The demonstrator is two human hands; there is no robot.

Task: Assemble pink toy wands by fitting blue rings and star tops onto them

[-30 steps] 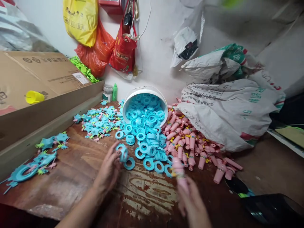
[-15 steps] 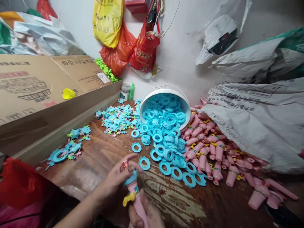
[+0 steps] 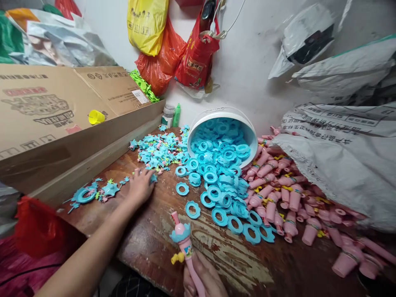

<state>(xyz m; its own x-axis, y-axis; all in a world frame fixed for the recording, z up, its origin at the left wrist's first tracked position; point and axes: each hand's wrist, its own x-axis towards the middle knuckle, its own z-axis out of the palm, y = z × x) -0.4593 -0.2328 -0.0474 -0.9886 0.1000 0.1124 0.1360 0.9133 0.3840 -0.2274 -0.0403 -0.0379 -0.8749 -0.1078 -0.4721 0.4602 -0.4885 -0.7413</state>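
In my right hand [image 3: 202, 274] is a pink toy wand [image 3: 195, 277], gripped by its lower shaft and tilted a little left. A light-blue scalloped ring [image 3: 180, 234] sits around its upper part, below a red-and-white striped tip [image 3: 175, 218]. A yellow whistle-like piece [image 3: 177, 258] sticks out at its side. My left hand [image 3: 140, 186] is stretched out low over the table, beside a pile of blue star pieces [image 3: 154, 153]. One blue star piece [image 3: 153, 178] shows at its thumb side, seemingly pinched; the fingertips are partly hidden.
A tipped white bucket [image 3: 254, 142] spills blue rings [image 3: 192, 209] onto the brown table [image 3: 154, 235]. Pink toy wands [image 3: 295, 198] are heaped at right beside a white sack [image 3: 334, 165]. At left stands a cardboard box [image 3: 40, 107]; a blue ring with figures [image 3: 83, 195] lies near it.
My left hand has left the wand's top and moved left and away to the star pieces. My right hand still holds the wand, whose ring and striped tip are now uncovered. The view has shifted slightly.
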